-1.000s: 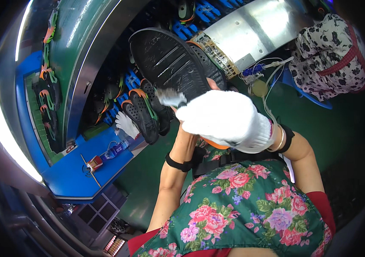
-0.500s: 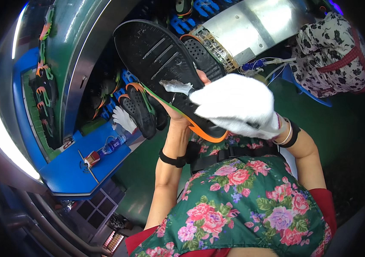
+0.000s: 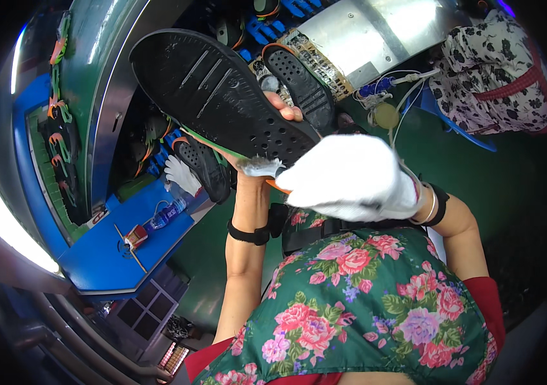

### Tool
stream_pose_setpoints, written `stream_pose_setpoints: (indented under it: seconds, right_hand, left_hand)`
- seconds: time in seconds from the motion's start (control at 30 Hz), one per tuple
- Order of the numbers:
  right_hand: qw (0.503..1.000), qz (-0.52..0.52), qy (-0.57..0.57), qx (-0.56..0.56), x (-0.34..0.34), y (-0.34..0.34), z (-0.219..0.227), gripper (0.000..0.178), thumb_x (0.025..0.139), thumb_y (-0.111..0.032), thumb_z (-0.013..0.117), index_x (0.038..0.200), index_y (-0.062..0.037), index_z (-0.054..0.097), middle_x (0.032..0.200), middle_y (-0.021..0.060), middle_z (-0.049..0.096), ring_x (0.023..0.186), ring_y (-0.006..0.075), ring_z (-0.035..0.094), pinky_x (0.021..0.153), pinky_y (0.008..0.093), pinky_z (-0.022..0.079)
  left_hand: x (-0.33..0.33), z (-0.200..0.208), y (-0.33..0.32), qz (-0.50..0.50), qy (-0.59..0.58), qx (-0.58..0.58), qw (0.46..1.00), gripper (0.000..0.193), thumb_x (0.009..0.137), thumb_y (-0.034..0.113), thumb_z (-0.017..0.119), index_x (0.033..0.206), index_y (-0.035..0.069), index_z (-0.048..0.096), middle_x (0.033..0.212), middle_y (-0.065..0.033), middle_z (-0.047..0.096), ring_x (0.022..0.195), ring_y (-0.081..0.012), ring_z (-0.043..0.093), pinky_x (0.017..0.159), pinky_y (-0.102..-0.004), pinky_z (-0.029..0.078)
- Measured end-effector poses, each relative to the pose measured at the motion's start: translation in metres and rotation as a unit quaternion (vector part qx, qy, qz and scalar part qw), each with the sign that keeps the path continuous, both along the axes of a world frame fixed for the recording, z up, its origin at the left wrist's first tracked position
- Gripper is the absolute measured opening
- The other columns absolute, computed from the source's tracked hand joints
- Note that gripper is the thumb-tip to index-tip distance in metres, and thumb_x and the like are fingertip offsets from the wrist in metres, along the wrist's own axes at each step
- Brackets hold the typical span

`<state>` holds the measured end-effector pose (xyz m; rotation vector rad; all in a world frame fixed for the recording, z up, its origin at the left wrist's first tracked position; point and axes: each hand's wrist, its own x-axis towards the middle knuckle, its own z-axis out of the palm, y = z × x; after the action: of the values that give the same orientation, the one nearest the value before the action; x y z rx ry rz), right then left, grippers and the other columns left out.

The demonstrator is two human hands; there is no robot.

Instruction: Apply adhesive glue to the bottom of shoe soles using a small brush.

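Observation:
My left hand (image 3: 284,106) is bare and closed around a black shoe sole (image 3: 212,86), its fingertips showing past the far edge. The sole has ridges at its broad end, small holes towards the narrow end, and a green and orange rim. A white knit glove covers my right hand (image 3: 353,176), which is closed on a small brush (image 3: 260,167). Its pale bristles lie at the sole's near edge, by my left wrist; the handle is hidden in the glove. The glove covers part of the sole's narrow end.
Another black sole (image 3: 299,83) lies just beyond, beside a metal machine cover (image 3: 376,42). To the left, a blue table (image 3: 103,260) bears a bottle (image 3: 169,213), a small red box (image 3: 136,236) and a white glove (image 3: 182,174). A flower-patterned cloth (image 3: 498,80) covers something at the far right.
The sole has shifted left and turned slightly in my left hand. The brush has passed from the sole's middle to its near edge, towards the narrow end.

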<state>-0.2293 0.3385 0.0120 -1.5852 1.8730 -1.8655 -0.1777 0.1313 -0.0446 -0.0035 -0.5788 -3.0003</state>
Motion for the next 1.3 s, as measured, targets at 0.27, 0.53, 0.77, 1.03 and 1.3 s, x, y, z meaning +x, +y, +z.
stream_pose_setpoints:
  seconds: [0.27, 0.53, 0.77, 1.03, 1.3]
  right_hand:
    - [0.999, -0.045, 0.004, -0.018, 0.008, -0.002, -0.006, 0.025, 0.083, -0.011, 0.082, 0.108, -0.0114, 0.080, 0.108, 0.0069, 0.078, 0.095, 0.0236, 0.074, 0.077, 0.0346, 0.061]
    - [0.999, -0.026, -0.044, -0.018, -0.005, 0.003, -0.002, 0.030, 0.080, -0.008, 0.082, 0.110, -0.0113, 0.078, 0.107, 0.0061, 0.079, 0.092, 0.0240, 0.074, 0.078, 0.0341, 0.060]
    - [0.976, -0.016, -0.212, -0.049, -0.011, 0.006, -0.009, 0.018, 0.079, -0.006, 0.084, 0.097, -0.0089, 0.081, 0.106, 0.0087, 0.079, 0.090, 0.0249, 0.075, 0.077, 0.0348, 0.060]
    - [0.975, -0.007, -0.221, -0.035, -0.017, 0.010, -0.006, 0.018, 0.079, -0.002, 0.083, 0.095, -0.0077, 0.080, 0.104, 0.0089, 0.079, 0.091, 0.0243, 0.075, 0.079, 0.0336, 0.060]
    - [0.972, -0.003, -0.234, -0.028, -0.022, 0.012, -0.010, 0.017, 0.079, -0.003, 0.083, 0.096, -0.0059, 0.080, 0.102, 0.0106, 0.079, 0.089, 0.0243, 0.075, 0.078, 0.0345, 0.060]
  left_hand:
    - [-0.010, 0.027, 0.002, -0.001, 0.003, -0.067, 0.998, 0.078, 0.096, 0.067, 0.056, 0.123, -0.006, 0.058, 0.109, -0.0174, 0.064, 0.101, -0.0293, 0.066, 0.095, -0.0462, 0.052]
    - [-0.019, 0.024, -0.014, 0.031, 0.041, -0.128, 0.990, 0.071, 0.097, 0.064, 0.055, 0.122, -0.002, 0.063, 0.111, -0.0179, 0.065, 0.102, -0.0286, 0.067, 0.096, -0.0477, 0.047]
    - [-0.020, 0.017, -0.019, 0.041, 0.031, -0.064, 0.997, 0.085, 0.093, 0.074, 0.055, 0.127, -0.004, 0.060, 0.119, -0.0202, 0.062, 0.105, -0.0340, 0.062, 0.098, -0.0474, 0.048]
    - [-0.028, 0.011, -0.033, 0.039, 0.048, -0.143, 0.988, 0.082, 0.094, 0.072, 0.056, 0.126, -0.004, 0.060, 0.118, -0.0206, 0.062, 0.104, -0.0345, 0.062, 0.097, -0.0471, 0.048]
    - [-0.034, 0.017, -0.032, 0.027, 0.047, -0.104, 0.993, 0.086, 0.093, 0.073, 0.056, 0.124, -0.006, 0.058, 0.116, -0.0206, 0.061, 0.103, -0.0351, 0.062, 0.096, -0.0468, 0.048]
